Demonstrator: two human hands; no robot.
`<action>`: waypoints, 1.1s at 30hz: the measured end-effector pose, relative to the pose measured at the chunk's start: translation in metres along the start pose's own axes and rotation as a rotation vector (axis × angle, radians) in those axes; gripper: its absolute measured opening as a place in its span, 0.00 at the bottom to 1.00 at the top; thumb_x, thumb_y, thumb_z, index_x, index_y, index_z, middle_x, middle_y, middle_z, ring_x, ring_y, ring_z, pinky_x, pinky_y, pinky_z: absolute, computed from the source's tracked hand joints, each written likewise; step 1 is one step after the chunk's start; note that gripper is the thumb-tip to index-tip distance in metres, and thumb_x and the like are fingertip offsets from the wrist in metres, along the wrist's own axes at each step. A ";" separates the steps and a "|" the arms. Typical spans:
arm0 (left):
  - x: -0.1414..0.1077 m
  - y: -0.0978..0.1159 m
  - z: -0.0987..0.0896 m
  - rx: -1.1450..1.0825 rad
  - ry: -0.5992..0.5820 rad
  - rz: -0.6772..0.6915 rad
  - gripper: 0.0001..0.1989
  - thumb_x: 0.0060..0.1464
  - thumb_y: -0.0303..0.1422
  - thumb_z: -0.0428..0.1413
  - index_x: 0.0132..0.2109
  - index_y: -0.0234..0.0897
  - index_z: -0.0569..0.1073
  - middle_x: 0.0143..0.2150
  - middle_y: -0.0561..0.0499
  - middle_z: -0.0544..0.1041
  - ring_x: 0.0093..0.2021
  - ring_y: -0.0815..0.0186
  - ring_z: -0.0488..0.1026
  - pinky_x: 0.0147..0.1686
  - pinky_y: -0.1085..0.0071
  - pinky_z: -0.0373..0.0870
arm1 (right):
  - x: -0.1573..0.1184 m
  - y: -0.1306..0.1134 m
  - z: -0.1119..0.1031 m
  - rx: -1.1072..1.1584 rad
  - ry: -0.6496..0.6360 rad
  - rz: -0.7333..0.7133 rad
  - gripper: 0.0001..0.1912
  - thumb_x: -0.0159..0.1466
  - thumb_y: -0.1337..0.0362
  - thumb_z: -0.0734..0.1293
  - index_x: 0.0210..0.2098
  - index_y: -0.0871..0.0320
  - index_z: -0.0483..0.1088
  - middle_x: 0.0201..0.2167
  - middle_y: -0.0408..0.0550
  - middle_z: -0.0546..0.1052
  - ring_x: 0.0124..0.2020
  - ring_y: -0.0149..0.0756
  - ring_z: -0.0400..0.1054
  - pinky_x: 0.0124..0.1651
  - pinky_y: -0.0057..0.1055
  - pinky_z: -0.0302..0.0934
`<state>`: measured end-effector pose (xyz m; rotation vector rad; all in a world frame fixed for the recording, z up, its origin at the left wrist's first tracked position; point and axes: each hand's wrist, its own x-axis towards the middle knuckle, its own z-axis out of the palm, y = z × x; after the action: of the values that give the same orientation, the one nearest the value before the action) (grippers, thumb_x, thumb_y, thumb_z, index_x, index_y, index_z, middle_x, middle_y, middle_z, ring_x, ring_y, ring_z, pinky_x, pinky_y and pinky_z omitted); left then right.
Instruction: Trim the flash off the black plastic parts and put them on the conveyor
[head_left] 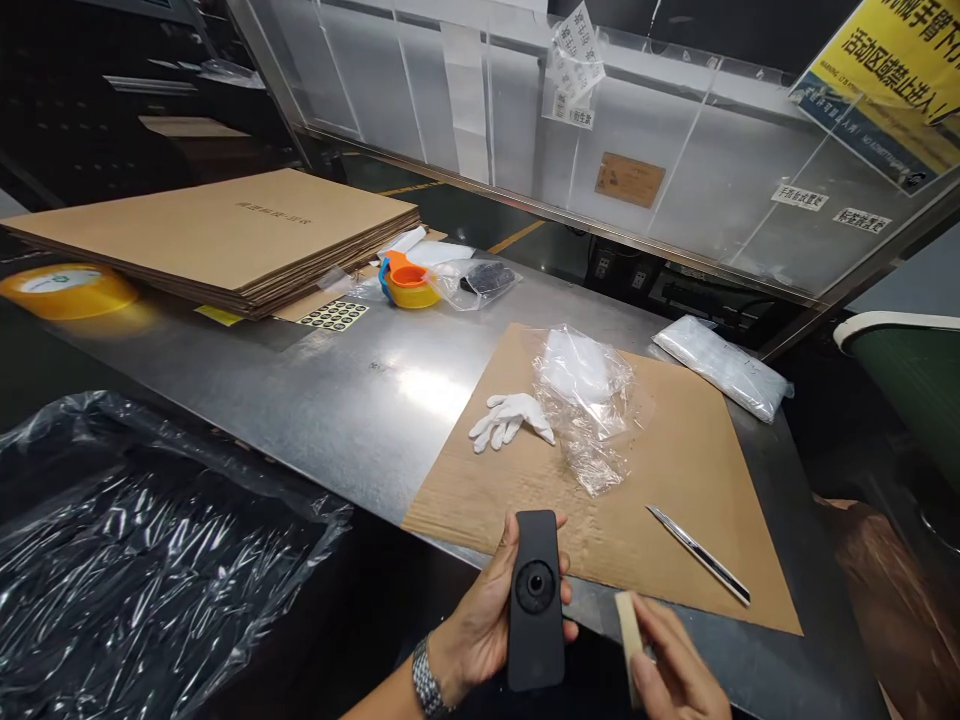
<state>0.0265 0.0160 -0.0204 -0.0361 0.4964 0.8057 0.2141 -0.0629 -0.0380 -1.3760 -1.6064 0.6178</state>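
Observation:
My left hand (480, 625), with a metal-band watch on the wrist, wraps round a flat black rectangular device (535, 640). A round ring with a dark lens-like centre sits on the device's upward face. To its right, my right hand (675, 660) pinches a thin cream-coloured flat piece (628, 640) on edge; its exact kind does not show. Both hands are at the near edge of a cardboard sheet (675, 440). On that sheet lie a white glove (514, 420), a crumpled clear plastic bag (596, 450) with something white inside, and a slim utility knife (701, 555).
The metal table (360, 400) carries stacked flat cardboard (247, 230), a yellow tape roll (71, 290), an orange tape dispenser (409, 285), a sticker sheet (336, 316) and a clear-wrapped pack (724, 368). Black plastic sheeting (150, 570) fills the left foreground. A translucent panel (517, 130) stands behind.

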 end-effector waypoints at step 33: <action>-0.002 -0.045 -0.028 0.233 -0.055 -0.682 0.49 0.43 0.66 0.26 0.20 0.28 0.73 0.17 0.44 0.71 0.15 0.65 0.70 0.13 0.70 0.68 | 0.061 -0.061 -0.032 -0.333 -0.798 -0.443 0.25 0.60 0.78 0.58 0.56 0.62 0.59 0.48 0.58 0.69 0.48 0.40 0.60 0.46 0.38 0.66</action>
<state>0.0447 -0.0227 -0.0512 0.0326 0.4809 0.0794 0.2134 -0.0260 0.0459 -0.9689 -2.6592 0.6864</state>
